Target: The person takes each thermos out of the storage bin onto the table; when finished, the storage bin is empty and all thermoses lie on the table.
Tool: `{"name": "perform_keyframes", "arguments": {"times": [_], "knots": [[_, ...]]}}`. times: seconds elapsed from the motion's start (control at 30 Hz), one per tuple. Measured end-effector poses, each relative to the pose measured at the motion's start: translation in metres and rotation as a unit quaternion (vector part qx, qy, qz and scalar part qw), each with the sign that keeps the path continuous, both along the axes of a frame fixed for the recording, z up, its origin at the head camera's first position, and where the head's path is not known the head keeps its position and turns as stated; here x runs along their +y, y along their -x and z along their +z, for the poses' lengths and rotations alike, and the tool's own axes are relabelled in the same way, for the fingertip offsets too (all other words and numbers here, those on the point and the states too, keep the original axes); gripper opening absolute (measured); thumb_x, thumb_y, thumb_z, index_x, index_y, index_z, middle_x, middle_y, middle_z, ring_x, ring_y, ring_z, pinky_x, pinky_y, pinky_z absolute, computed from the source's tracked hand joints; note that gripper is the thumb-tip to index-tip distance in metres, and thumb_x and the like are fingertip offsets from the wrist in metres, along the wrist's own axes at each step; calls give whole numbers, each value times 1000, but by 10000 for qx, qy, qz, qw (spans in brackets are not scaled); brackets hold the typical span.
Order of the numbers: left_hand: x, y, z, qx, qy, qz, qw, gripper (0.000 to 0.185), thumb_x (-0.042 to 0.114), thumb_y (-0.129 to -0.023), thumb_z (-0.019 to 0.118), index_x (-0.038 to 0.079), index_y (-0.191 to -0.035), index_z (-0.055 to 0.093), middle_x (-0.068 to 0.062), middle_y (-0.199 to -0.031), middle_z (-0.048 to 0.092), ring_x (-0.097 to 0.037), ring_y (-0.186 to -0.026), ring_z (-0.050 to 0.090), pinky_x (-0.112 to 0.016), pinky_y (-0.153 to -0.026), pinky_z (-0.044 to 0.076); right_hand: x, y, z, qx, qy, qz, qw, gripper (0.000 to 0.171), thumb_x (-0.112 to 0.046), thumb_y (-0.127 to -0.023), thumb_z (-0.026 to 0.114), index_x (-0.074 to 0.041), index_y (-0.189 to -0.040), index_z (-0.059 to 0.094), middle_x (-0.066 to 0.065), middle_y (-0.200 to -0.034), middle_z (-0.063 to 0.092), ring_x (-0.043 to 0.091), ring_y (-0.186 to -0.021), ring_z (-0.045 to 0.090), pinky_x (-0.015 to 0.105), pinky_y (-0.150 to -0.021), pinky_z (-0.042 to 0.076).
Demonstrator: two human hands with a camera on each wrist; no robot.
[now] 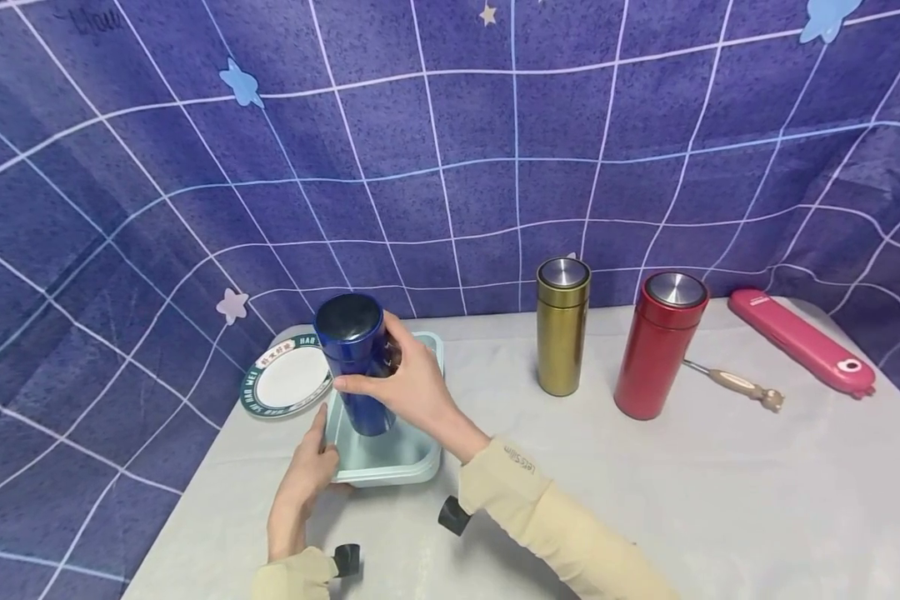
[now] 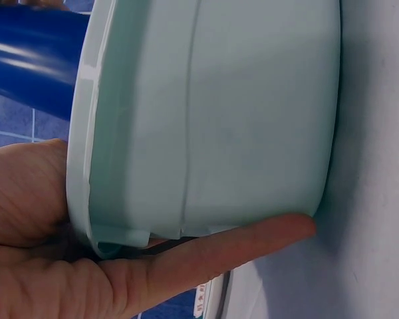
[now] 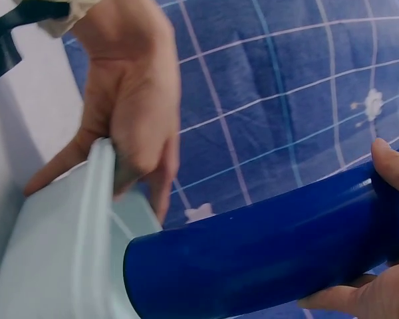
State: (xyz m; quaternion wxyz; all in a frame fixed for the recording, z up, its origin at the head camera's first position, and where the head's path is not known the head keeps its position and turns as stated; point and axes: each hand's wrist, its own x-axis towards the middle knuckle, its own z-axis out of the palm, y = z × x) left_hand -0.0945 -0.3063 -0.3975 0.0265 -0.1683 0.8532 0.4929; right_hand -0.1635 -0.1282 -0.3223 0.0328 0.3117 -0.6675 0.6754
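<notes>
My right hand (image 1: 420,387) grips a dark blue thermos bottle (image 1: 348,358) near its upper part, with thumb and fingers on opposite sides. The bottle is slightly tilted, its lower end at the mouth of a pale green plastic bin (image 1: 401,475). In the right wrist view the blue thermos (image 3: 253,252) has its base beside the bin's rim (image 3: 100,199). My left hand (image 1: 307,467) holds the bin's left side by the rim. One finger (image 2: 239,249) lies along the outside wall in the left wrist view. The bin's floor is partly hidden behind the bottle.
A white plate with a green patterned rim (image 1: 258,400) lies left of the bin. To the right stand a gold thermos (image 1: 560,342) and a red thermos (image 1: 656,358). A wooden-handled tool (image 1: 735,382) and a pink case (image 1: 802,342) lie farther right. Behind hangs a blue grid cloth (image 1: 465,167).
</notes>
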Motion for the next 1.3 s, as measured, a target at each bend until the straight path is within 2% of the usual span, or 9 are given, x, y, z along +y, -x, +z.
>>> {"name": "perform_keyframes", "arguments": {"times": [0.07,0.17,0.33,0.43,0.63,0.77,1.0,1.1,1.3], "knots": [[0,-1,0,13,-95,4,10000,74,-10,-84,28,1,-149,-6,-35,-149,-1,-52,-124,32,-53,-83,51,3,1,2,78,159,2,9998,76,-21,-68,85,-26,-134,48,-5,-117,61,11,-98,62,27,-86,50],[0,-1,0,-2,-110,34,9999,75,-11,-84,28,1,-149,-7,-35,-149,-1,-55,-124,31,-51,-77,54,13,-1,10,216,333,-60,9992,74,-19,-67,86,-24,-132,49,-3,-116,62,12,-100,62,27,-88,50],[2,1,-1,15,80,88,9999,76,-11,-83,30,2,-149,-5,-33,-150,3,-55,-126,30,-57,-92,42,32,0,21,466,460,-293,9974,73,-17,-66,86,-22,-130,51,0,-115,63,13,-98,61,30,-86,51],[3,1,-1,46,215,147,9997,75,-10,-84,31,2,-150,-3,-31,-151,6,-52,-130,26,-60,-102,28,44,2,25,549,577,-412,9960,73,-15,-66,86,-19,-130,51,0,-113,63,14,-95,62,31,-84,52],[3,2,-1,8,274,182,9995,73,-9,-87,33,2,-150,-2,-29,-152,8,-50,-132,23,-61,-104,23,71,12,31,479,928,-544,9930,71,-8,-68,84,-18,-130,52,4,-111,66,18,-93,65,35,-79,55],[3,2,-1,-40,285,159,9995,74,-9,-86,33,3,-150,-3,-27,-153,6,-48,-136,13,-62,-107,13,88,17,31,354,1081,-754,9906,69,-7,-69,83,-16,-131,52,8,-113,65,21,-95,65,37,-80,54],[2,1,1,-67,190,71,9998,76,-8,-86,34,5,-150,-5,-27,-153,4,-48,-136,11,-64,-106,11,114,8,38,99,796,-1080,9909,68,-1,-70,80,-8,-131,51,13,-115,64,24,-99,63,39,-86,52],[2,0,1,-43,121,26,9999,76,-9,-85,31,5,-150,-7,-27,-153,2,-49,-136,13,-63,-107,12,119,9,30,-65,520,-1171,9917,66,-3,-70,81,-7,-129,52,13,-116,63,23,-104,61,39,-90,49],[2,1,0,-28,128,6,9999,76,-10,-85,30,4,-149,-8,-27,-153,0,-48,-136,11,-61,-108,13,121,27,-6,-276,-129,-1435,9892,68,-18,-68,85,-17,-128,54,4,-119,63,17,-109,58,36,-94,47]]}}
